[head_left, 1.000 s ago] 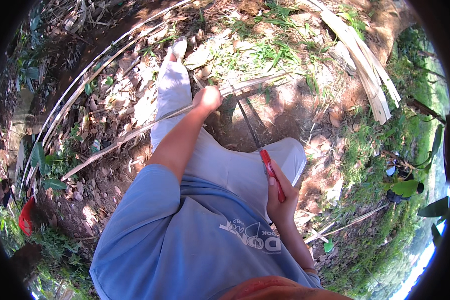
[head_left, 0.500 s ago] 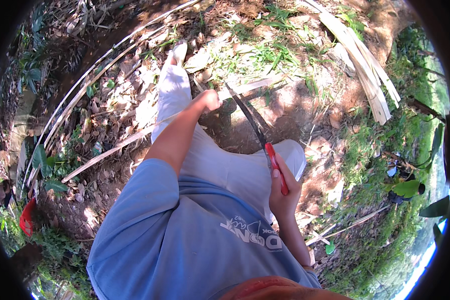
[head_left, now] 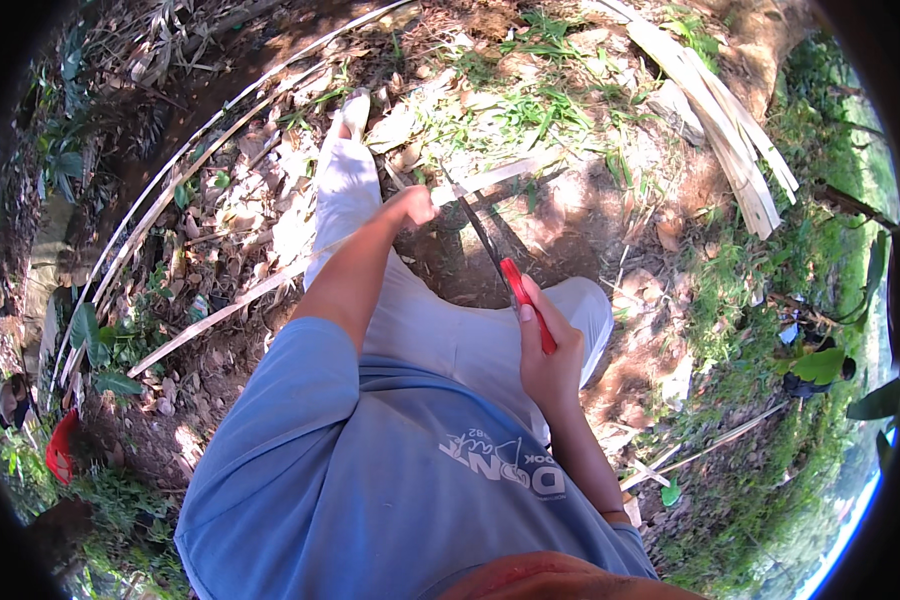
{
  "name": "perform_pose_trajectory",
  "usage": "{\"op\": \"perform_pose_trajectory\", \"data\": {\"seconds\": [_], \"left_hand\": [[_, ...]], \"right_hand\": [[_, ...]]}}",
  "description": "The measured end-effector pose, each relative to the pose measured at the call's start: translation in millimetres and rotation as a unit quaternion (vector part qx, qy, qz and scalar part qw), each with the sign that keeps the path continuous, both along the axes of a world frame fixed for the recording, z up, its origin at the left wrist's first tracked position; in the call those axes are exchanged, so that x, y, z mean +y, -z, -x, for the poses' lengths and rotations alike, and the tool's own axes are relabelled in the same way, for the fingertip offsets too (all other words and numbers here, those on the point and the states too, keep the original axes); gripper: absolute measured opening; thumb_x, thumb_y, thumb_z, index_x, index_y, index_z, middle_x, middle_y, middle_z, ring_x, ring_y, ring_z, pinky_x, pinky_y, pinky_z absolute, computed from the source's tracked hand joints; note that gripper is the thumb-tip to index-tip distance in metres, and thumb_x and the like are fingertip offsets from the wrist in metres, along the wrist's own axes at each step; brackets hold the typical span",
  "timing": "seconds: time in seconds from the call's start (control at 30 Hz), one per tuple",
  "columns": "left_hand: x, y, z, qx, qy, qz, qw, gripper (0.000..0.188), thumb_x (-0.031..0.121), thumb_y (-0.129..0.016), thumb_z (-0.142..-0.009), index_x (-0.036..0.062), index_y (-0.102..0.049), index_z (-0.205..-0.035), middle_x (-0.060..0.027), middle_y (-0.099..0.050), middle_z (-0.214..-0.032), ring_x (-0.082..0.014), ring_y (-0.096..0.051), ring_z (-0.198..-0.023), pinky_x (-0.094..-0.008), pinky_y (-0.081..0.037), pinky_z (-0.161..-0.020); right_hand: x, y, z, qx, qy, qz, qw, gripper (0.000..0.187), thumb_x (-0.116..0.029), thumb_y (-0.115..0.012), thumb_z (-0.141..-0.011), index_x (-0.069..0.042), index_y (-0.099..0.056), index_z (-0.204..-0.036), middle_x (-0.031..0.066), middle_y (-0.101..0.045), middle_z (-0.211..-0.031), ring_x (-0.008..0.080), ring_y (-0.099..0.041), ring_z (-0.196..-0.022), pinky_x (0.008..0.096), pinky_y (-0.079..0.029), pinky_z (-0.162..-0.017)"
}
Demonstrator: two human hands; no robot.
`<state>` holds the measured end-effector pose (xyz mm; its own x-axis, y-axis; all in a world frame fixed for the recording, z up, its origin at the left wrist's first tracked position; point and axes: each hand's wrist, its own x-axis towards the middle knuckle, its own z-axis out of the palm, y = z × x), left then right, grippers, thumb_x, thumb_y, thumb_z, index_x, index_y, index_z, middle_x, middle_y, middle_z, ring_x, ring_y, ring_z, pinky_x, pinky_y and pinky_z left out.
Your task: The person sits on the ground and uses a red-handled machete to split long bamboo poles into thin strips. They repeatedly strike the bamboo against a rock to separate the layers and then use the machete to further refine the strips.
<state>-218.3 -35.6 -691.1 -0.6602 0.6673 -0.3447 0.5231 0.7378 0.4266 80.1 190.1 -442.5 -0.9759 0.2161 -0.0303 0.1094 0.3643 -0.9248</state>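
Strip of pale, flat wood or bamboo [head_left: 497, 175] lies slantwise in front of the seated person, its long axis running from the leaf-strewn ground [head_left: 250, 205] at lower left, behind the left forearm, up to the right past the left hand [head_left: 420, 207]. From where I stand, everything turns on the crossing just right of that fist: the long dark-bladed cutting tool with a red handle [head_left: 491, 243] points up and leftward, and the far end of its blade overlaps the strip at a steep angle. Whether edge and strip truly touch, I can't make out. The left hand is much the nearer to the strip, clenched around it with hardly a gap showing. The right hand [head_left: 551, 350] sits lower, close to the bent right knee in pale grey trousers [head_left: 440, 325], so the strip lies up and to the left of it; its fingers are wrapped firmly round the red handle, thumb along the side. Well apart, at upper right, rests a bundle of broad, pale strips [head_left: 718, 130]
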Motion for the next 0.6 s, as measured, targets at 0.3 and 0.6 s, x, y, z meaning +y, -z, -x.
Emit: {"op": "perform_pose_trajectory", "data": {"seconds": [0.3, 0.6], "left_hand": [[-0.2, 19.6, -6.8, -0.003, -0.100, -0.036, 0.994, 0.043, 0.036, -0.064, -0.087, -0.0044, -0.073, -0.076, -0.0320, -0.068, -0.081, -0.0473, -0.070, -0.079, -0.0509, -0.057, -0.076], [12.1, -6.0, -37.9, 0.024, -0.123, 0.037, 0.991, 0.039, 0.038, -0.062, -0.091, 0.0031, -0.079, -0.084, -0.0245, -0.074, -0.090, -0.0433, -0.072, -0.091, -0.0474, -0.059, -0.083]], "right_hand": [[-24.8, 47.2, 44.4, 0.071, -0.019, -0.044, 0.996, 0.037, -0.014, -0.064, -0.103, -0.002, -0.066, -0.137, 0.0248, -0.073, -0.089, 0.0298, -0.076, -0.076, 0.0366, -0.055, -0.068], [-58.8, 121.0, 152.9, 0.144, -0.004, 0.017, 0.989, 0.039, -0.015, -0.062, -0.101, 0.001, -0.067, -0.136, 0.0185, -0.072, -0.076, 0.0183, -0.071, -0.068, 0.0346, -0.056, -0.069]]}}
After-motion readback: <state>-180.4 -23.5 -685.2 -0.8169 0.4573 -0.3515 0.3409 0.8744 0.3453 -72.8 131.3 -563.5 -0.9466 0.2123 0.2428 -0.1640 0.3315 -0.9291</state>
